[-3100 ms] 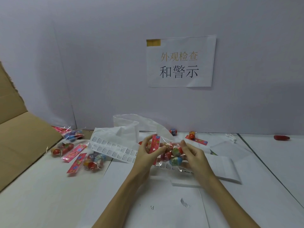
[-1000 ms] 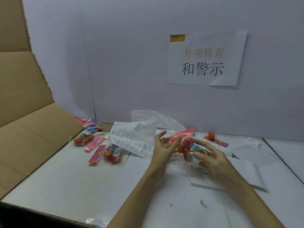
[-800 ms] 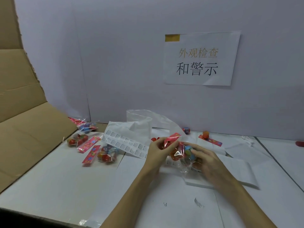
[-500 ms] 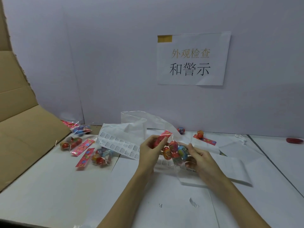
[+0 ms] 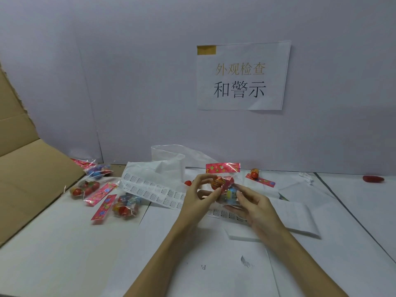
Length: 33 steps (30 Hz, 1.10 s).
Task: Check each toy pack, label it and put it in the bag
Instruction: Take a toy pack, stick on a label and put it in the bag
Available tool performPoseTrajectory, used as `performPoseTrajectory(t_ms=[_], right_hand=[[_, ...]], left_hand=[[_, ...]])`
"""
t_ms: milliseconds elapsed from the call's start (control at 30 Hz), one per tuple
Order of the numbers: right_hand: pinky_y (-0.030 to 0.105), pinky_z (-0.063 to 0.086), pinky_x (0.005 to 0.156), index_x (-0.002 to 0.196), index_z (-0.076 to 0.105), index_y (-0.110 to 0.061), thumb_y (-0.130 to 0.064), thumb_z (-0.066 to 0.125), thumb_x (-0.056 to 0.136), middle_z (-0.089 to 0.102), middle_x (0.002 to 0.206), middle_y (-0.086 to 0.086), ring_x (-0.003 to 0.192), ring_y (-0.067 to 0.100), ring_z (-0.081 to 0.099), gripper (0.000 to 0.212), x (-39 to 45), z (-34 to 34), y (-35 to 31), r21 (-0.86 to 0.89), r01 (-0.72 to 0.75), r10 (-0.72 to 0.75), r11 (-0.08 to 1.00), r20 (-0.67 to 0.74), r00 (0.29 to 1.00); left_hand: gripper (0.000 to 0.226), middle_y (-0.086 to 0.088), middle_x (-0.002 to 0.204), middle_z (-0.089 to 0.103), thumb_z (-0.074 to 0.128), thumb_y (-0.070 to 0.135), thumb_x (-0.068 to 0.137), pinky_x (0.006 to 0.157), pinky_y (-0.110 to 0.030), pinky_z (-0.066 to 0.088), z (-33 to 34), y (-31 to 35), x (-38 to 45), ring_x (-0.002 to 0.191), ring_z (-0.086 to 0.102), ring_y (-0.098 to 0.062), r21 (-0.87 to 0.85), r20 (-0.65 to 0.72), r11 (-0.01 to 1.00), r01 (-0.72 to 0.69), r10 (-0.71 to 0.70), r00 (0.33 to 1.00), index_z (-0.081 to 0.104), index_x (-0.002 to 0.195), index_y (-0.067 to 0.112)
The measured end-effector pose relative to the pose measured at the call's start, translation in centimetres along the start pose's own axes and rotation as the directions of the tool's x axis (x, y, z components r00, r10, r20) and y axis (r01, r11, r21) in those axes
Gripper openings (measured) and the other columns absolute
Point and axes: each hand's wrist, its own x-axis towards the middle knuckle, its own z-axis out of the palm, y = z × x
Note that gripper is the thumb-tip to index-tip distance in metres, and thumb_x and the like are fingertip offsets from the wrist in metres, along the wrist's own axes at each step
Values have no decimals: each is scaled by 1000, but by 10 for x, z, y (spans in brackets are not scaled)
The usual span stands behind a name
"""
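White table [image 5: 64, 254] is sitting under a taped-up sign [image 5: 242, 76]. Both hands are pinching one toy pack [image 5: 225, 185] upright just above it: left hand [image 5: 199, 200], right hand [image 5: 255, 206]. Three more packs [image 5: 126, 205] are lying off left.

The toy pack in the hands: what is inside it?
Through the clear toy pack small round toys show: one orange, one red, one blue. The fingers of the left hand and the right hand cover the lower part, so their full count cannot be told.
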Motion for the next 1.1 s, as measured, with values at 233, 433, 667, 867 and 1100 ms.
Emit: performPoseTrajectory(t_ms=[233,433,667,867,1100], right_hand=[[36,64,81,126,67,-9,1,52,104,78,113,14,106,33,75,27,-2,1,-6,118,-90,89,989,17,996],[35,62,89,129,70,-24,-15,69,98,76,120,3,108,21,75,32,-9,4,-8,-169,118,-116,979,20,993],[27,61,85,112,75,-22,-11,69,98,73,109,-4,101,9,70,19,-8,7,-5,-440,314,-326,841,49,944],[25,60,77,124,70,-24,-52,75,83,78,112,4,101,20,76,51,-3,2,-15,-64,127,-131,990,-62,989],[34,56,90,103,84,-17,-33,88,71,79,107,7,102,19,76,36,-1,-8,-17,163,-30,42,986,-69,997]], left_hand=[[47,17,131,61,72,22,88,92,-30,59,0,2,-3,109,65,-11,56,90,998,-14,9,996,60,129,42],[45,10,133,50,77,43,90,93,-19,51,9,-5,-6,117,58,-9,261,13,950,-172,175,984,56,130,38],[34,-10,113,75,72,38,96,92,-38,61,8,-1,-2,104,75,-26,-85,-31,994,62,-65,997,64,122,16],[32,-14,110,76,78,33,92,97,-45,58,6,6,-3,106,72,-31,-98,153,984,149,-133,979,75,118,14],[28,-3,105,80,77,46,91,83,-20,57,6,16,-10,101,76,-19,34,233,991,130,-135,963,81,110,26]])
